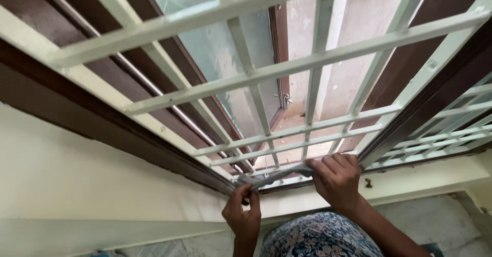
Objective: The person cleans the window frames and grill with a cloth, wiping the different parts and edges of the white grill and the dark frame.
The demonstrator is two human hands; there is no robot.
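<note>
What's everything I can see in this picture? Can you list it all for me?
Window grille: one, white painted metal bars, fills the upper and middle view.
Window frame: one, dark brown, around the grille.
Glass pane: one, pale greenish, behind the bars, swung outward.
Latch: one, silver metal, on the pane's edge.
Outer wall: pale concrete, seen through the bars.
Inner wall: cream, below and left of the frame.
Cloth: one, grey, stretched along the bottom of the grille between both hands.
Floral garment: blue patterned, bottom centre.
Left hand: fingers pinch the cloth's left end.
Right hand: fingers grip the cloth's right end.
</note>
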